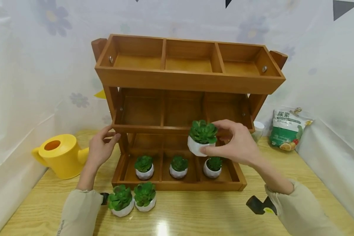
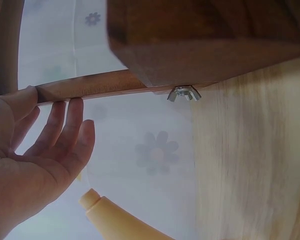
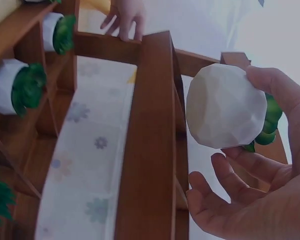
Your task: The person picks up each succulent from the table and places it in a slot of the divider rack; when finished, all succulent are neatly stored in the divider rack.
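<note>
My right hand (image 1: 237, 141) holds up a potted succulent (image 1: 203, 133), thumb and fingers pinching its white faceted pot (image 3: 225, 106). It is in front of the middle tier of a brown wooden three-tier shelf (image 1: 188, 82), above the bottom tier's right compartment. My left hand (image 1: 101, 147) rests its fingertips against the shelf's left side post (image 2: 90, 86), fingers fairly straight. On the bottom tier, each compartment has a potted succulent: left (image 1: 144, 167), middle (image 1: 178, 167) and right (image 1: 212, 167). Two more succulents (image 1: 121, 200) (image 1: 145, 196) stand on the table before the shelf's left end.
A yellow watering can (image 1: 62, 157) stands left of the shelf, its spout near my left forearm. Right of the shelf are a white-lidded jar (image 1: 258, 131) and a green-and-white clipped bag (image 1: 288, 130). A wing nut (image 2: 183, 93) sticks out from the shelf's left side.
</note>
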Available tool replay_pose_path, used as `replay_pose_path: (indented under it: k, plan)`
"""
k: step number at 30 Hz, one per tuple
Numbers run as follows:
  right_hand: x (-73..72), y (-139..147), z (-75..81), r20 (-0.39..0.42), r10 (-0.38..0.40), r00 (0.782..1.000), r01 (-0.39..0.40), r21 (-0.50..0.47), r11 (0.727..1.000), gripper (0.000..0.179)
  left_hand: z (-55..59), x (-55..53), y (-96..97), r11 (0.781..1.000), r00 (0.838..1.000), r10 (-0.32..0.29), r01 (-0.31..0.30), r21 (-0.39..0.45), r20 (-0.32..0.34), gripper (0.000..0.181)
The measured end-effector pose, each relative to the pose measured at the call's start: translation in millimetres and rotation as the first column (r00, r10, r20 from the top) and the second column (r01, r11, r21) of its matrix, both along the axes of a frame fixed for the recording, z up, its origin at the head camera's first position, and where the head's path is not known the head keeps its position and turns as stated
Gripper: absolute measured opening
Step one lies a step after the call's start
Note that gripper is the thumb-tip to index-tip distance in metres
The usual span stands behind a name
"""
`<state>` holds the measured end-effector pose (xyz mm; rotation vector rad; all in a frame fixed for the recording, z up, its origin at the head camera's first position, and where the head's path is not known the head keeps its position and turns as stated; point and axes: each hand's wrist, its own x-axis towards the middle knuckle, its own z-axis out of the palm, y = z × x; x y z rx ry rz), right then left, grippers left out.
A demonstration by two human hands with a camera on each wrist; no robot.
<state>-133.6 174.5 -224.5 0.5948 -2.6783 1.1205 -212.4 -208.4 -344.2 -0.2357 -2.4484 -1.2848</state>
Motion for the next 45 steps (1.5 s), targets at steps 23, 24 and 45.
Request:
replay_pose_path:
  k: [23,24,45]
  plan:
    - [-55.2,54,40.0,0.157,-0.195,0.968,0.186,0.07,0.98,0.077,-2.5,-5.5,1.4,1.0,0.999,-0.014,0.014,-0.007,-0.029,0.045]
    - [-58.0,54,40.1,0.164,-0.2,0.966,0.191,0.071,0.979,0.078,-2.3,-5.4,1.5,1.0,1.0,-0.014,0.014,-0.007,-0.027,0.045]
    - [-90.9,57,35.7,0.199,-0.212,0.957,0.164,0.234,0.958,0.092,-2.0,-3.1,0.8,1.0,1.0,-0.009,0.009,-0.002,-0.016,0.048]
